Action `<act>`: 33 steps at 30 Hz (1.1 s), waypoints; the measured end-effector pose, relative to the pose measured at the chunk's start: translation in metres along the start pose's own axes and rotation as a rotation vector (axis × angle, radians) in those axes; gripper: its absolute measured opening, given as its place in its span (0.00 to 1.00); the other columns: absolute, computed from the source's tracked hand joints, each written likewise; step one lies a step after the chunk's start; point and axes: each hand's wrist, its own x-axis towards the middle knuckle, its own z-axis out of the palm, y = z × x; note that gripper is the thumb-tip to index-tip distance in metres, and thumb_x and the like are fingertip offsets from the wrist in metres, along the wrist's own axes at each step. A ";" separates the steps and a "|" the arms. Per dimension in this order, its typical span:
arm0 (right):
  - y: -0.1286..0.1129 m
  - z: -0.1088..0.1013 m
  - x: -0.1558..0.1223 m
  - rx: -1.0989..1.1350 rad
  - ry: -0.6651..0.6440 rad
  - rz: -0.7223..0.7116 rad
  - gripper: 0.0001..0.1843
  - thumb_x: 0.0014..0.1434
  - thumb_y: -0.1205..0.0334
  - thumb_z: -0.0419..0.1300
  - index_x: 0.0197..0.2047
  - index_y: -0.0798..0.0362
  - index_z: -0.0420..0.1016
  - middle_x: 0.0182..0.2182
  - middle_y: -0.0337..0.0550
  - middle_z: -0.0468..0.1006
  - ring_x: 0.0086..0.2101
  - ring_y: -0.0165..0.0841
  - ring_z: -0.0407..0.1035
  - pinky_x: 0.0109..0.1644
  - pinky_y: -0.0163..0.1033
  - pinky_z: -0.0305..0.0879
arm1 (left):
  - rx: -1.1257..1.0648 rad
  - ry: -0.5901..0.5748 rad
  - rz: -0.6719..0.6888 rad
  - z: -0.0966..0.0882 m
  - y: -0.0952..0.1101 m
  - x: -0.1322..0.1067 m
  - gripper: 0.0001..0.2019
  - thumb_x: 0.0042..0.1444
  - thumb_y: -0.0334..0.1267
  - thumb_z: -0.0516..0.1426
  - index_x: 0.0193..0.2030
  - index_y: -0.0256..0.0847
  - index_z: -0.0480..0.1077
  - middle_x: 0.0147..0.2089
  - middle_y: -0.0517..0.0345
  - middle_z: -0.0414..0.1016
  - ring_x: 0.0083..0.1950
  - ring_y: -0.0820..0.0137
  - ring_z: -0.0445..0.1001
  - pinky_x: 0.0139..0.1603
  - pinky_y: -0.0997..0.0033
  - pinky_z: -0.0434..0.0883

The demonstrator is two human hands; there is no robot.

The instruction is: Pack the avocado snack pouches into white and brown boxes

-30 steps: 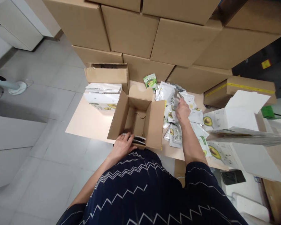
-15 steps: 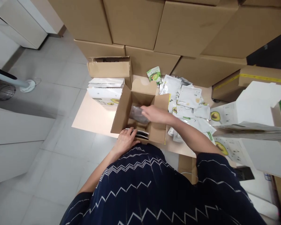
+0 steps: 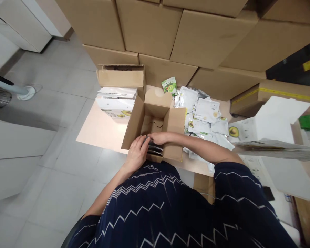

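An open cardboard box (image 3: 156, 119) stands in front of me at the table's near edge. Against its near wall, several thin packets (image 3: 155, 148) stand on edge in a row. My left hand (image 3: 137, 150) reaches over the near left corner, its fingers closed over the packets' top edges. Down inside the box, my right hand (image 3: 158, 137) is closed on a dark, shiny packet (image 3: 146, 138) beside my left fingertips. Part of that packet is hidden by both hands.
Right of the box lies a heap of white pouches (image 3: 206, 110), with a green pouch (image 3: 169, 86) behind. White avocado-printed cartons (image 3: 119, 103) stand at left, before another cardboard box (image 3: 121, 75). Stacked cardboard boxes (image 3: 150, 27) wall off the back. Open white cartons (image 3: 274, 120) stand at right.
My right hand has moved from the box's middle toward its near wall, bringing the packet against the standing row. My left hand's fingers have shifted onto the packets there.
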 end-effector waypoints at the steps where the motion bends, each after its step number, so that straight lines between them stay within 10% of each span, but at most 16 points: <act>1: -0.001 0.000 -0.002 -0.025 -0.018 -0.008 0.18 0.66 0.68 0.50 0.51 0.64 0.78 0.46 0.58 0.82 0.38 0.35 0.75 0.36 0.33 0.64 | 0.011 0.003 -0.003 0.003 0.000 0.003 0.23 0.67 0.33 0.46 0.68 0.37 0.60 0.67 0.41 0.65 0.69 0.54 0.61 0.67 0.49 0.64; 9: 0.007 -0.016 -0.031 0.087 0.047 -0.164 0.18 0.66 0.59 0.53 0.48 0.61 0.80 0.44 0.53 0.83 0.38 0.35 0.75 0.42 0.36 0.67 | -0.007 -0.023 -0.013 0.013 -0.005 0.014 0.22 0.64 0.31 0.49 0.65 0.38 0.64 0.57 0.42 0.70 0.62 0.54 0.64 0.62 0.50 0.70; 13: 0.043 -0.033 -0.061 0.555 0.492 -0.128 0.19 0.68 0.55 0.50 0.49 0.57 0.77 0.41 0.49 0.83 0.35 0.31 0.76 0.40 0.35 0.71 | -0.037 0.009 -0.025 0.010 -0.005 0.015 0.19 0.65 0.32 0.49 0.61 0.39 0.68 0.53 0.44 0.70 0.58 0.56 0.64 0.59 0.52 0.72; 17: 0.128 -0.033 -0.086 0.426 1.115 0.495 0.21 0.67 0.58 0.48 0.55 0.59 0.72 0.47 0.57 0.80 0.44 0.40 0.75 0.49 0.45 0.72 | -0.035 0.047 -0.013 0.013 -0.004 0.014 0.16 0.65 0.32 0.50 0.57 0.40 0.70 0.51 0.45 0.71 0.56 0.57 0.64 0.57 0.54 0.73; 22: 0.244 0.009 -0.093 0.144 0.766 1.194 0.47 0.55 0.63 0.60 0.75 0.56 0.47 0.73 0.63 0.43 0.70 0.59 0.38 0.66 0.70 0.47 | -0.007 0.095 0.015 0.016 -0.004 0.014 0.14 0.64 0.31 0.52 0.54 0.38 0.72 0.49 0.45 0.72 0.54 0.57 0.64 0.53 0.55 0.74; 27: 0.283 0.051 -0.076 0.141 0.635 1.150 0.47 0.60 0.62 0.54 0.77 0.55 0.35 0.75 0.58 0.34 0.72 0.56 0.29 0.68 0.71 0.36 | 0.006 0.090 0.024 0.016 -0.004 0.015 0.14 0.64 0.32 0.52 0.54 0.41 0.72 0.49 0.46 0.72 0.54 0.57 0.64 0.52 0.56 0.74; 33: 0.249 0.071 -0.064 0.094 0.748 1.009 0.37 0.66 0.58 0.48 0.76 0.51 0.43 0.74 0.57 0.43 0.71 0.54 0.38 0.66 0.72 0.44 | 0.020 0.102 0.024 0.017 -0.004 0.014 0.13 0.64 0.32 0.53 0.53 0.40 0.73 0.48 0.46 0.71 0.53 0.57 0.64 0.52 0.56 0.74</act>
